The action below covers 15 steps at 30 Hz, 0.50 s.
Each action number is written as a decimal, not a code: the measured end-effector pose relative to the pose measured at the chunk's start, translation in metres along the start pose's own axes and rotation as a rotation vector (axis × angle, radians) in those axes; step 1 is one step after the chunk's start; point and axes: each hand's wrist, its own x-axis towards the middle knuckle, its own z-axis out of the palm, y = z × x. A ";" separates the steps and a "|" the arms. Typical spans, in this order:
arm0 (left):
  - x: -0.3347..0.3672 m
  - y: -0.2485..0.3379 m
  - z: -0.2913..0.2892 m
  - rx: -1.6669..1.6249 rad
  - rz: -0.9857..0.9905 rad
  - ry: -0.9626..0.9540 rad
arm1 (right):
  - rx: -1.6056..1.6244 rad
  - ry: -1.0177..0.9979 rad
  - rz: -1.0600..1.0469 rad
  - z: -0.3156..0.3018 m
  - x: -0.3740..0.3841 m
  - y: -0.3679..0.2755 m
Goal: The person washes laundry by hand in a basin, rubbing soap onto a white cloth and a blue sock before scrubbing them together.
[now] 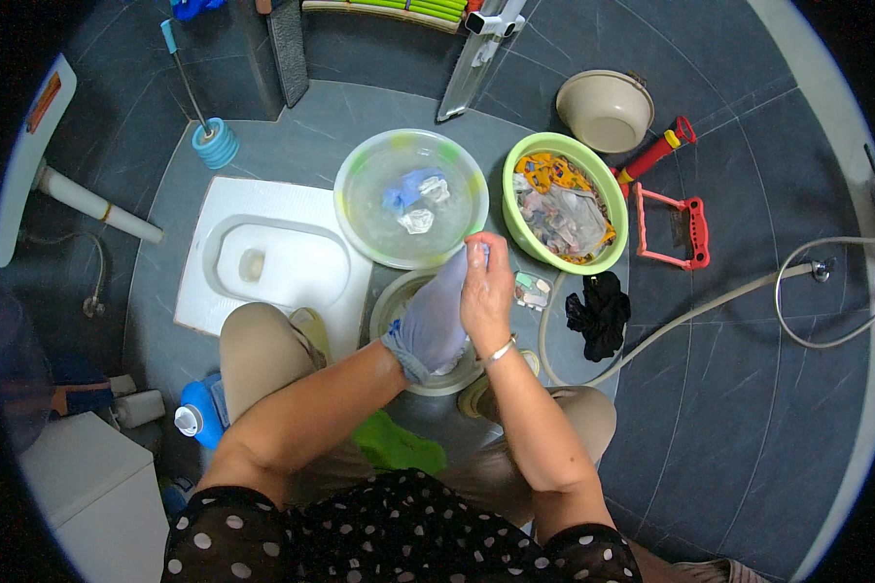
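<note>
Lavender smooth cloth point(445, 296) with gathered bluish cuff point(406, 357) covers the left hand point(421, 328) like a sock, above the round pale basin point(377, 309); whether this hand is clenched, I cannot tell. The right hand point(486, 294) grasps the cloth's far end.

Dark tiled walls point(724, 408), grey floor point(272, 151), white squat toilet point(306, 262), white pipe point(107, 209) at left

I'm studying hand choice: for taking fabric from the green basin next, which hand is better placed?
Probably the right: the right hand is uncovered and nearer the green basin, though it grips the pale cloth. The left forearm runs into that cloth, which covers the left hand.
</note>
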 end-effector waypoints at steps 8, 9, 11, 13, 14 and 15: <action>-0.008 -0.003 0.000 0.172 0.119 0.094 | -0.184 0.043 -0.144 0.000 0.024 0.027; -0.010 -0.001 -0.004 0.223 0.017 0.042 | -0.186 -0.001 -0.216 0.002 0.023 0.023; -0.009 0.000 -0.009 0.280 -0.083 -0.007 | -0.182 -0.044 -0.293 0.005 0.019 0.015; -0.005 -0.006 -0.007 0.222 0.054 -0.024 | -0.200 0.065 -0.427 0.006 0.011 0.009; -0.005 -0.009 -0.008 0.221 0.054 -0.020 | -0.201 0.063 -0.430 0.007 0.007 0.006; -0.007 -0.013 -0.009 0.263 0.038 -0.065 | -0.288 0.056 -0.490 0.008 0.001 0.004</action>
